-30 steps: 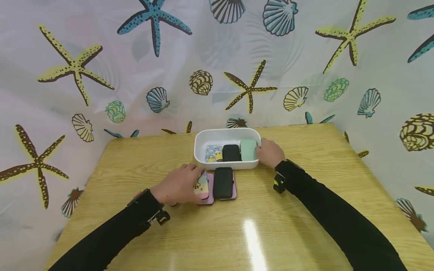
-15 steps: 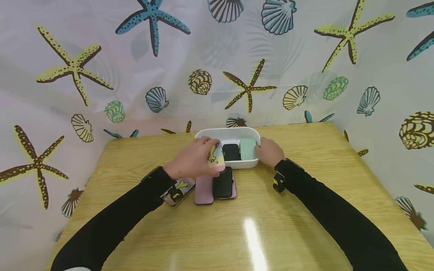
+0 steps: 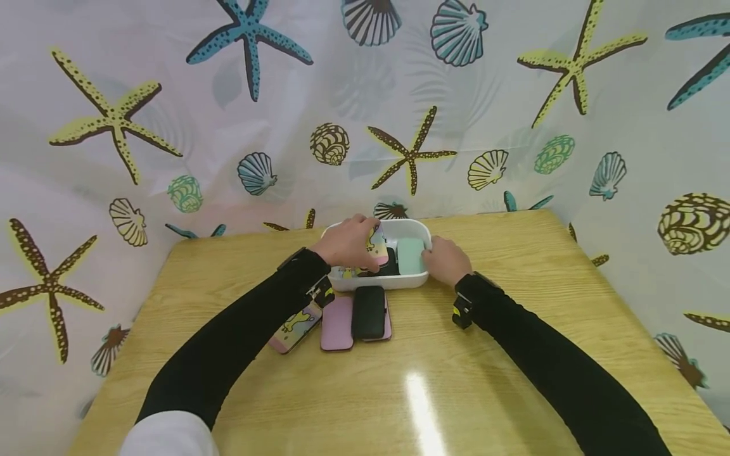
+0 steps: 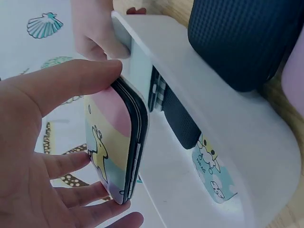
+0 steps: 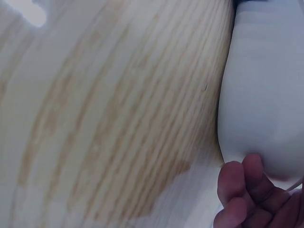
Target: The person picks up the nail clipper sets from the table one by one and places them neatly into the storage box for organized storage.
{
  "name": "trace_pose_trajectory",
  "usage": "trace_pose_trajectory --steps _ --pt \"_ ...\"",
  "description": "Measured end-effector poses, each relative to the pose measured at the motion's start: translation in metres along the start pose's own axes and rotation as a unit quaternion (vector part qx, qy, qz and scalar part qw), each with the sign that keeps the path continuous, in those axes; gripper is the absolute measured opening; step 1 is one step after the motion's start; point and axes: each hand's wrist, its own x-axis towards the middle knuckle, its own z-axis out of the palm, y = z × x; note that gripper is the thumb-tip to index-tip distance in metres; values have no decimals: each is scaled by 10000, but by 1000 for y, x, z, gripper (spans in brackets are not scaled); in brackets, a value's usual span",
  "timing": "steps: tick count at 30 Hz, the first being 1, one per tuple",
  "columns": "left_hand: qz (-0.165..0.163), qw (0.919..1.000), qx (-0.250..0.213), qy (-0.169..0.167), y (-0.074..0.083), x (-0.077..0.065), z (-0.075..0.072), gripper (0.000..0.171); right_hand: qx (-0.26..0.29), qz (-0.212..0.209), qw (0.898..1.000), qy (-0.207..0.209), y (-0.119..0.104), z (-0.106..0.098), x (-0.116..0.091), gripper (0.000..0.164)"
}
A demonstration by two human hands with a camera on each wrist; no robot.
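Observation:
My left hand (image 3: pixel 346 246) pinches a small flat hard case (image 4: pixel 109 137) with a pastel cartoon print and a dark metal-edged rim. The hand holds it tilted over the white oblong bin (image 3: pixel 399 282), thumb on one edge and fingers on the other. At the bin's right end, my right hand (image 3: pixel 448 261) grips the rim; in the right wrist view its fingers (image 5: pixel 232 178) curl against the wall. Inside the bin are a mint-green case (image 3: pixel 411 257), a black textured case (image 4: pixel 183 121) and a blue cartoon case (image 4: pixel 214 173), partly hidden by the left hand in the head view.
In front of the bin lie a pink case (image 3: pixel 337 324), a black case (image 3: pixel 368 313) on top of another pink one, and a cartoon case (image 3: pixel 298 324) partly under the left sleeve. The wooden table (image 3: pixel 319 392) meets a shell-patterned cloth (image 3: pixel 285 126) behind.
My left hand has lifted the cartoon case off the pink case and carried it forward and right, over the bin. The right hand stays on the bin's end.

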Motion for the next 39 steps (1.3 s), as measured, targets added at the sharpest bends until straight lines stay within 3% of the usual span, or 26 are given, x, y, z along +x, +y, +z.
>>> trace_pose_trajectory --steps 10,15,18,24,32,39 --pt "-121 9965 469 -676 -4 37 19 86 38 -20 10000 -17 -1 0 -2 33" --pt "-228 9953 430 -834 -1 46 31 70 34 -37 10000 9 -2 2 -3 30" --pt "-287 9932 526 -1003 -1 51 37 74 29 -44 10000 17 -2 3 -3 29" --pt "-319 9902 492 -1267 2 53 39 84 68 -79 9999 60 1 2 -1 27" --pt "19 9907 256 -1339 3 50 33 82 74 -41 10000 48 1 1 -1 34" --pt "-124 9886 -132 -1493 2 48 34 81 84 -33 10000 1 0 0 -1 37"
